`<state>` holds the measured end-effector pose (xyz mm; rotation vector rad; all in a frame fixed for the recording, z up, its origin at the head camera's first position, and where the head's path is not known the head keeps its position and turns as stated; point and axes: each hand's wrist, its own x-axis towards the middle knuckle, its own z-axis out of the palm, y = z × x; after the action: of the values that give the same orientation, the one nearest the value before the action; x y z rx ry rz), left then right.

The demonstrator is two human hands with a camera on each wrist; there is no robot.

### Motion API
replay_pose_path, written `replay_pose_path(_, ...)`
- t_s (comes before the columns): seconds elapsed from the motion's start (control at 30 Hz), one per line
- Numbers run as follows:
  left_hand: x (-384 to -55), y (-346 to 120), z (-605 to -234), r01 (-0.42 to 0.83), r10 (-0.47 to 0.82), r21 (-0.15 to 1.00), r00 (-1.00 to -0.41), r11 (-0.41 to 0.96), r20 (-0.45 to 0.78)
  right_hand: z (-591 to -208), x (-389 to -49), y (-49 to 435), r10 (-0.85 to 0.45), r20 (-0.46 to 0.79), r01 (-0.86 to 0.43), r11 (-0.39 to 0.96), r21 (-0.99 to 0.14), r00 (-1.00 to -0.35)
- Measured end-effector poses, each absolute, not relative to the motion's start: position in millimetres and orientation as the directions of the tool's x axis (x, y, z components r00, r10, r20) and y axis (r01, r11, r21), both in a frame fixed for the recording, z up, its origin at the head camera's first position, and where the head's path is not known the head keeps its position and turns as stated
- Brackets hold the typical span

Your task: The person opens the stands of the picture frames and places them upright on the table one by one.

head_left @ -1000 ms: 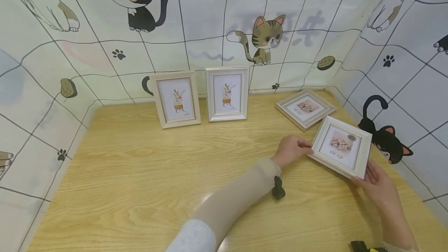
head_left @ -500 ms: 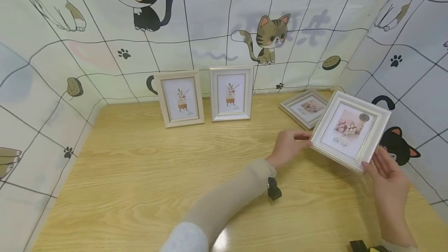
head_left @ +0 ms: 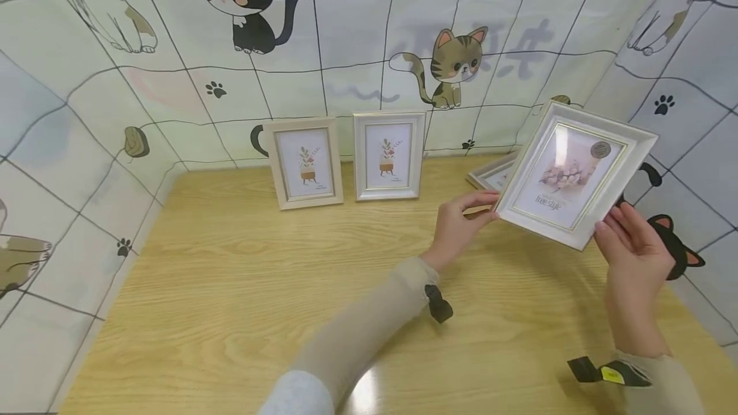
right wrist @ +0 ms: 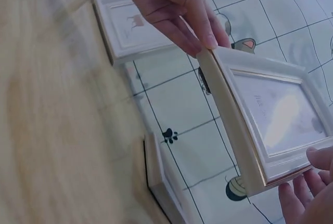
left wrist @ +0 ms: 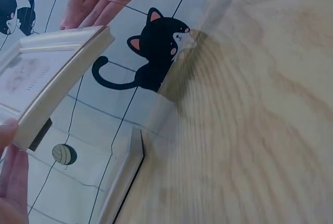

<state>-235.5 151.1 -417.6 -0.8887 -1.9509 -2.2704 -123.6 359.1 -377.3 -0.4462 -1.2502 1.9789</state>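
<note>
A white picture frame [head_left: 567, 171] with a thin gold inner line and a pink blossom print is held tilted above the table's right side. My left hand [head_left: 458, 226] pinches its lower left corner between thumb and fingers. At the lower right corner, my right hand [head_left: 634, 258] grips the edge, thumb in front and fingers behind. In the right wrist view both hands hold the same white picture frame [right wrist: 244, 135]. Partly hidden behind it, a beige picture frame [head_left: 490, 173] lies flat on the table.
A beige picture frame [head_left: 304, 164] and another white picture frame [head_left: 389, 155], both with potted plant prints, stand upright near the back wall. Cat-patterned cloth [head_left: 340, 43] lines the back and sides of the wooden table [head_left: 248, 287].
Both hands have raised the white picture frame off the table and tilted it more upright. It now covers more of the flat beige frame behind it.
</note>
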Motion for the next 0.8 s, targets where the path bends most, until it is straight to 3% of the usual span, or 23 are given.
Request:
replay_pose_path(0.2, -243, 132, -414, 0.493, 0.309, 0.839, -0.780, -0.229, 0.543, -372, -152, 349, 0.719, 0.101, -0.404, -0.263, -0.876, -0.687)
replay_pose_path(0.43, -246, 115, -412, 0.629, 0.314, 0.771, -0.716, -0.099, 0.624, -372, -177, 342, 0.697, 0.071, -0.345, -0.261, -0.901, -0.714)
replay_pose_path(0.8, -246, 94, -416, 0.653, 0.373, 0.755, -0.716, 0.056, 0.591, -381, -207, 333, 0.642, -0.034, -0.268, -0.367, -0.891, -0.766)
